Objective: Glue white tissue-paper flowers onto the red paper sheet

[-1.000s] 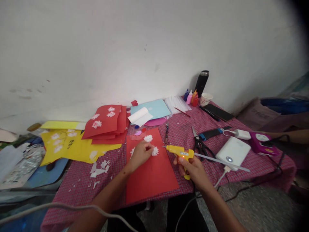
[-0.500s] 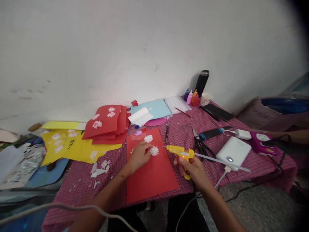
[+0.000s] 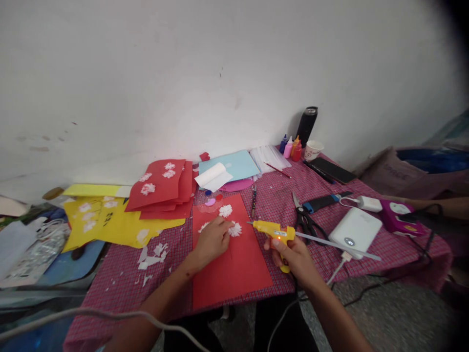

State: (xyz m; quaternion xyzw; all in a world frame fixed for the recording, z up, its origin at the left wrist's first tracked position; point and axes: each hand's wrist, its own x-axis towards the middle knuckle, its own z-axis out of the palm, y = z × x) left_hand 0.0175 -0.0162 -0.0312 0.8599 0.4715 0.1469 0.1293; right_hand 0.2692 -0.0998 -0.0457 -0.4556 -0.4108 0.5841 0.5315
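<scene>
A red sheet (image 3: 238,264) lies on the checkered cloth, with white paper flowers on its upper part. My left hand (image 3: 213,239) rests over the sheet, fingertips at the left edge of the right-hand flower (image 3: 235,229); its fingers are bent, and what they hold, if anything, is too small to name. Another flower (image 3: 225,210) lies just above, and one more is partly hidden left of the hand. My right hand (image 3: 291,254) is wrapped round a yellow glue gun (image 3: 271,228) with a glue stick out of its back. The nozzle points left, over the sheet's right edge.
Scissors (image 3: 308,222), a white power bank (image 3: 355,232) and a purple box (image 3: 399,217) lie to the right. Red cards (image 3: 157,183) and a yellow sheet (image 3: 120,225) are at the left. Paint bottles (image 3: 291,148) stand at the back. A person's arm (image 3: 447,208) shows far right.
My left hand has shifted slightly, and more of the left flower shows beside it. My right hand and the glue gun have stayed nearly still.
</scene>
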